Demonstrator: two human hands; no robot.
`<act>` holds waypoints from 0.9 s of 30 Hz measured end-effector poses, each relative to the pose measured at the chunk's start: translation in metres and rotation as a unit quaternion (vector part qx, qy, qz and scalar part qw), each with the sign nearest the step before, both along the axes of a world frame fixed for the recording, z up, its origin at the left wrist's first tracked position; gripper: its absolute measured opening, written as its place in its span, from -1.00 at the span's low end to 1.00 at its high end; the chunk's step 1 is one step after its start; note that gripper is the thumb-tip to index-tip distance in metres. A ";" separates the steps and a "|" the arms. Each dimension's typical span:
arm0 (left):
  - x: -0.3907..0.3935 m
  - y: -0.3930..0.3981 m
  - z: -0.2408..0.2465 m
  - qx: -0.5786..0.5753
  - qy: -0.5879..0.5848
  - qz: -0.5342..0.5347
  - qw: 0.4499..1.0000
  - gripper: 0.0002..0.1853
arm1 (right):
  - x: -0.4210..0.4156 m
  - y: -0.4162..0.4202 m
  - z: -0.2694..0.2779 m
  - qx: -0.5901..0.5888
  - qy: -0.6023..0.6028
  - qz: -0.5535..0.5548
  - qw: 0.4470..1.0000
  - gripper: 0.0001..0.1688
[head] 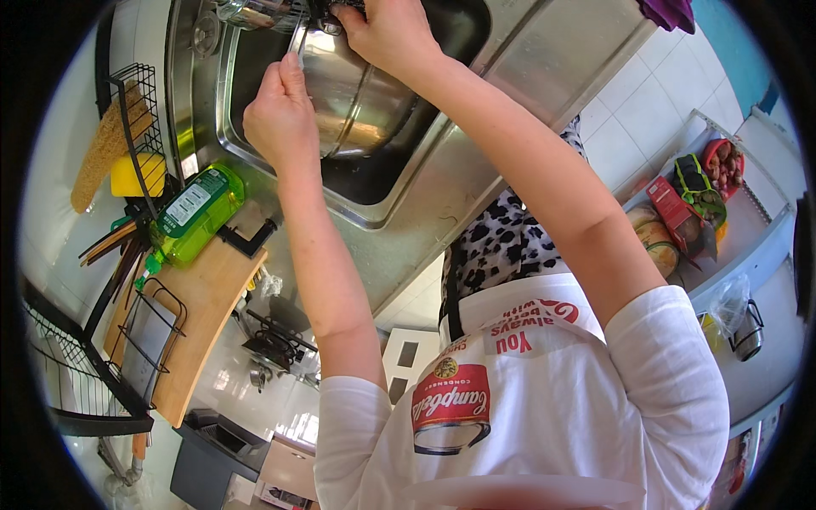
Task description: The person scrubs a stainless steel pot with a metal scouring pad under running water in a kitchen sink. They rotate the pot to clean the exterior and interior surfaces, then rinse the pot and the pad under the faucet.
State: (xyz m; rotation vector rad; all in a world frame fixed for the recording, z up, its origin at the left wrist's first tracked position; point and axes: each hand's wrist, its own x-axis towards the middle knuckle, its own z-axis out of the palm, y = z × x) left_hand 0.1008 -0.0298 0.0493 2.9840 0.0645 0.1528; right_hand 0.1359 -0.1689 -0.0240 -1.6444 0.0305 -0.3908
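Observation:
A stainless steel pot or basin [357, 108] sits in the steel sink [376, 220]. My left hand [280, 108] is at its left side, thumb and fingers closed on a thin shiny metal rim [298, 41]; whether this rim belongs to the pot or to a lid is unclear. At the top edge, my right hand [389, 29] has its thumb and fingertips around a wet black fitting [328, 9], partly cut off by the frame. Beside that, a clear, wet glass-like piece [258, 13] shows at the upper left.
Left of the sink stand a green dish soap bottle [197, 213], a black wire rack [137, 115] with a loofah [108, 146] and yellow sponge [137, 175], chopsticks and a wooden shelf [197, 319]. A purple cloth [669, 13] lies at upper right; a vegetable shelf [746, 236] is below it.

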 end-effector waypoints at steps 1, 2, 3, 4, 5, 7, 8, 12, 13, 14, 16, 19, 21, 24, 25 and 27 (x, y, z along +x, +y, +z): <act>0.000 -0.002 -0.001 0.003 -0.019 -0.011 1.000 -0.56 | 0.000 0.002 0.000 -0.001 0.003 0.003 1.000 -0.87; 0.000 -0.004 -0.002 0.006 -0.037 -0.023 0.999 -0.55 | -0.001 0.002 0.000 -0.002 0.000 0.020 1.000 -0.87; 0.000 -0.003 -0.002 0.015 -0.033 -0.021 0.999 -0.55 | -0.001 0.000 0.000 -0.004 -0.003 0.037 0.999 -0.87; 0.001 -0.002 -0.001 0.023 -0.028 -0.021 0.999 -0.56 | -0.002 -0.001 0.001 -0.005 -0.007 0.054 0.998 -0.87; 0.001 -0.002 -0.001 0.031 -0.024 -0.020 0.999 -0.56 | -0.003 0.000 0.002 0.001 0.011 0.036 0.999 -0.87; 0.001 -0.002 -0.002 0.031 -0.023 -0.021 0.999 -0.56 | -0.006 0.001 0.006 0.012 0.047 -0.002 0.999 -0.87; 0.001 -0.003 -0.002 0.031 -0.023 -0.022 0.999 -0.56 | -0.011 -0.003 0.008 0.046 0.100 0.005 0.994 -0.86; -0.007 -0.008 -0.005 0.017 -0.031 -0.019 0.999 -0.57 | -0.033 -0.004 0.011 0.128 0.159 -0.060 0.977 -0.70; -0.012 -0.012 -0.006 0.019 -0.027 -0.010 0.999 -0.57 | -0.035 -0.003 0.015 0.134 0.135 -0.096 0.977 -0.63; -0.017 -0.014 -0.007 0.021 -0.023 -0.001 1.000 -0.57 | -0.046 -0.005 0.020 0.190 0.177 -0.057 0.964 -0.67; -0.022 -0.019 -0.008 0.023 -0.026 0.000 0.999 -0.60 | -0.052 -0.004 0.033 0.293 0.204 -0.029 0.934 -0.67; -0.023 -0.027 -0.009 0.021 -0.034 -0.009 0.999 -0.62 | -0.046 0.008 0.047 0.357 0.137 -0.055 0.922 -0.68; -0.026 -0.027 -0.010 0.012 -0.034 -0.007 0.999 -0.66 | -0.046 0.010 0.059 0.503 0.143 0.019 0.852 -0.67; -0.027 -0.033 -0.009 -0.002 -0.028 -0.004 1.000 -0.68 | -0.026 0.024 0.035 0.149 -0.012 -0.121 0.981 -0.77; -0.028 -0.033 -0.008 0.002 -0.029 -0.003 1.000 -0.67 | -0.024 0.024 0.037 0.134 -0.010 -0.098 0.986 -0.79; -0.027 -0.033 -0.008 0.011 -0.034 0.001 0.999 -0.66 | -0.014 0.025 0.024 0.100 -0.006 -0.099 0.990 -0.73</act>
